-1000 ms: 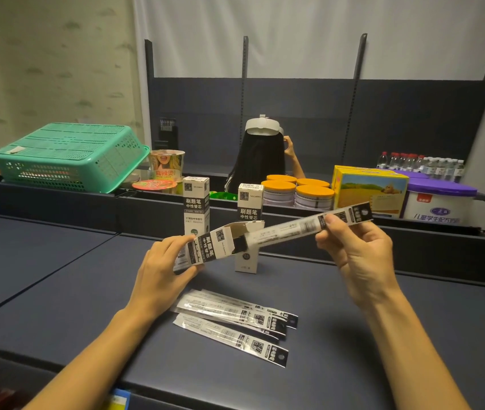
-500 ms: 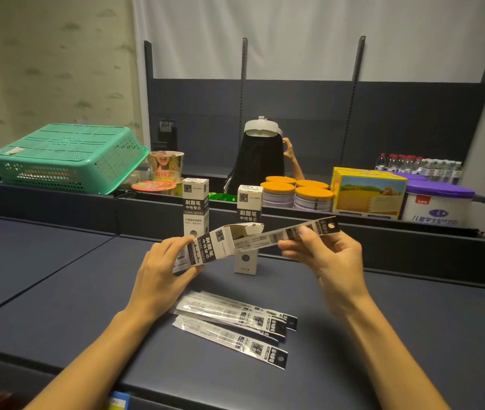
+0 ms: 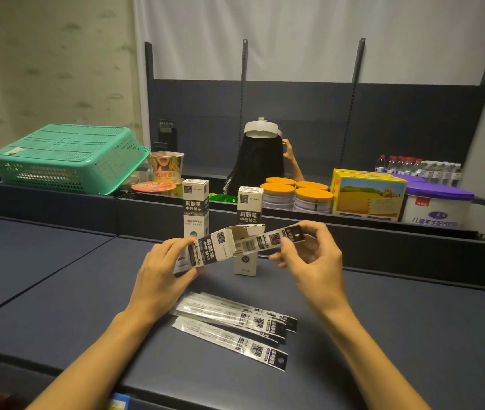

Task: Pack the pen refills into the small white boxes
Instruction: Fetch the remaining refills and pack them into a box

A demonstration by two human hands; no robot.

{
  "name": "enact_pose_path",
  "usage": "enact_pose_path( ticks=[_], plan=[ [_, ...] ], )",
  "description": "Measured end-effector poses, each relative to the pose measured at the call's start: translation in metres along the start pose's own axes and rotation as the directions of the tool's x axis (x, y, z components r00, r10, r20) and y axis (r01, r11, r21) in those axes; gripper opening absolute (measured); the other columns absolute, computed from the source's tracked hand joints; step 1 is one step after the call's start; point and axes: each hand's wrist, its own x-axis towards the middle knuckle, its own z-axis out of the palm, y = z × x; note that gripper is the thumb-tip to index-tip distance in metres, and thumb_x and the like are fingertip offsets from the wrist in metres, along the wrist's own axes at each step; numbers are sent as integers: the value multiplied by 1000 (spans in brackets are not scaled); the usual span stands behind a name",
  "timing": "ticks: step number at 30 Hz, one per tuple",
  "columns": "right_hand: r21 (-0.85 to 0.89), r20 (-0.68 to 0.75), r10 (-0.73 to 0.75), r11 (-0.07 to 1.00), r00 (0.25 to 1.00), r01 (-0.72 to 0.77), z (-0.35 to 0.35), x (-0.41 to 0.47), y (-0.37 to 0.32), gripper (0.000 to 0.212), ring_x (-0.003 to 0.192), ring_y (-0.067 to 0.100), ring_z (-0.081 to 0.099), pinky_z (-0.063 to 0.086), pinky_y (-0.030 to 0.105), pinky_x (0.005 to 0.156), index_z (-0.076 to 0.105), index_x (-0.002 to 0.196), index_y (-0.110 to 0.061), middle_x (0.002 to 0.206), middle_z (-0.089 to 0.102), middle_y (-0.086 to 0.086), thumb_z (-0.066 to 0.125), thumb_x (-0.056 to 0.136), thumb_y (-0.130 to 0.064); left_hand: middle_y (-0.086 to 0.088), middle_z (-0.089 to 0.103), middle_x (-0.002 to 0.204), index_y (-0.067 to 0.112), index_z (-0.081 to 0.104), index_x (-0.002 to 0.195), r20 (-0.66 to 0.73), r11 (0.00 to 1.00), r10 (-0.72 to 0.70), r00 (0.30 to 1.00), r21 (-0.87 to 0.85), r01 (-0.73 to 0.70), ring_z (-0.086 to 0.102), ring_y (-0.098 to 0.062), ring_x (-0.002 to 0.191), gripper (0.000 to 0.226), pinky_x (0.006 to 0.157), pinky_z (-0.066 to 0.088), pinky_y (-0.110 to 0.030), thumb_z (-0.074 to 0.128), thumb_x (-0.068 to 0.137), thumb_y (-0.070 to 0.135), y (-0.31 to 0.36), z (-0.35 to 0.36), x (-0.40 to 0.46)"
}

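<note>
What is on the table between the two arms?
A loose pile of pen refill packets lies on the dark table between the arms, in the head view.

Refill pack (image 3: 271,241) has gone further into the open box (image 3: 214,247); only its black end now protrudes. Right hand (image 3: 309,261) has moved left with it, closer to the box mouth.

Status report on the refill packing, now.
Left hand grips open box. Right hand pinches refill pack, front end inside the box mouth. More packs wait on table. Nothing in the way.
</note>
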Motion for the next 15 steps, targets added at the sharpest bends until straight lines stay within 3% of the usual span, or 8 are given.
enact_pose_path(
  ticks=[6, 11, 15],
  plan=[
    [-134, -1, -74, 988, 997, 74, -1, 0, 13, 22, 78, 16, 69, 58, 31, 67, 65, 89, -26, 85, 70, -4, 67, 87, -4, -7, 60, 118, 13, 55, 127, 8, 1000, -4, 1000, 2, 4, 55, -24, 101, 66, 84, 52, -41, 84, 68, 16, 0, 1, 0],
    [-240, 66, -135, 960, 989, 147, 4, -1, 20, 22, 82, 11, 65, 55, 22, 68, 69, 93, -23, 91, 68, -3, 66, 86, -2, -8, 61, 118, 12, 56, 126, 10, 1000, 7, 1000, 5, -7, 56, -26, 102, 65, 84, 52, -42, 85, 68, 17, 1, 1, 0],
    [-213, 79, -108, 969, 991, 123, 6, -4, 17, 24, 83, 5, 65, 52, 13, 67, 65, 103, -22, 90, 69, -9, 69, 86, -5, -9, 61, 118, 11, 57, 125, 7, 1000, 16, 1000, 8, -16, 56, -26, 101, 64, 84, 51, -41, 85, 68, 18, 3, 1, 1]
  ],
)
